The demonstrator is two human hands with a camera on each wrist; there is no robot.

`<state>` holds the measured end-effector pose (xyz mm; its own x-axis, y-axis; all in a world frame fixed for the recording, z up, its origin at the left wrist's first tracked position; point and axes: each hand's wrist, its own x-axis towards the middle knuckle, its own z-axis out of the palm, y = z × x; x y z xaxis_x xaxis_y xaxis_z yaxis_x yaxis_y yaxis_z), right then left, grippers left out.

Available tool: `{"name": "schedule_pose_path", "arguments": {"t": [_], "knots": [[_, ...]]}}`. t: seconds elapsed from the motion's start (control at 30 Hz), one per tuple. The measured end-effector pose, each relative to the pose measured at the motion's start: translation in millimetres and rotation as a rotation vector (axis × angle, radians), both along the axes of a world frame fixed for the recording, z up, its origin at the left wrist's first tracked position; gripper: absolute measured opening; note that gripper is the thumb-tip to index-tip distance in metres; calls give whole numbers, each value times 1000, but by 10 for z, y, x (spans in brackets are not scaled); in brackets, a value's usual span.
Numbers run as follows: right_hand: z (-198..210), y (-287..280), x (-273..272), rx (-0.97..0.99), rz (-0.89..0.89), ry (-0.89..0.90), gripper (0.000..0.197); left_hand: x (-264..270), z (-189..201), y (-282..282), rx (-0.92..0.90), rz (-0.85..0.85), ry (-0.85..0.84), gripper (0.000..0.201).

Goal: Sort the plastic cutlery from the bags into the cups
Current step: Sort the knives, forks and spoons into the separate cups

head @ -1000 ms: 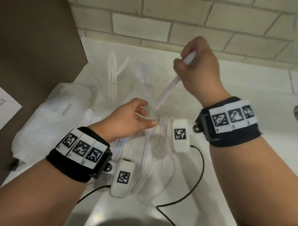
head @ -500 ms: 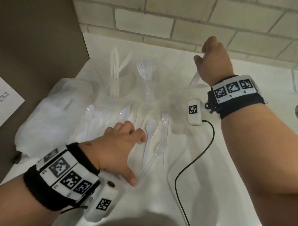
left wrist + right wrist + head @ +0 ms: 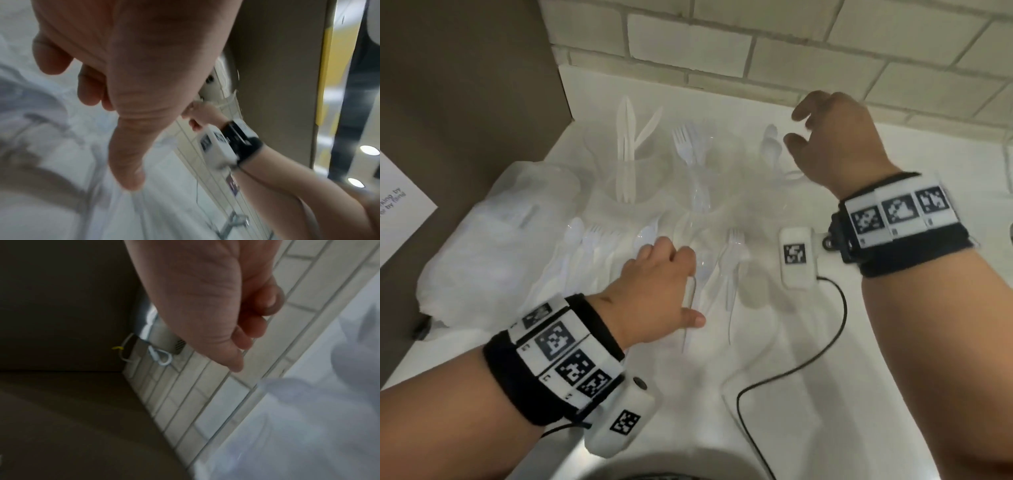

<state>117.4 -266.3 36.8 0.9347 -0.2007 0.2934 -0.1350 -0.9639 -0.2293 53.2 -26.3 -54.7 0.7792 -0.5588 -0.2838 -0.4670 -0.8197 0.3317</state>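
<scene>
The loose cutlery lies on the bench, handles toward the person; the left hand — fingers relaxed, nearer — rests over it; the right hand hovers empty beside the spoon cup.

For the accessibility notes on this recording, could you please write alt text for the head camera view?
Two bare hands work over a white counter: the left hand reaches down onto loose plastic cutlery, while the right hand, holding nothing, hovers beside the spoon cup. Clear cups of knives and forks stand behind, a plastic bag at left.
</scene>
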Motion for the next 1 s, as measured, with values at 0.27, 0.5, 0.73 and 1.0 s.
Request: {"name": "schedule_pose_path", "arguments": {"t": [0.27,0.5,0.73,1.0], "knots": [[-525,462,-639,255,49,750,56,371,138,400,184,269,136,103],[-784,597,-719,223,34,985,77,350,22,334,274,137,149,103],[-872,856,-657,213,199,922,84,320,-10,134,167,145,146,72],[-690,921,-702,231,84,944,59,342,76,229,55,237,237,58]]}}
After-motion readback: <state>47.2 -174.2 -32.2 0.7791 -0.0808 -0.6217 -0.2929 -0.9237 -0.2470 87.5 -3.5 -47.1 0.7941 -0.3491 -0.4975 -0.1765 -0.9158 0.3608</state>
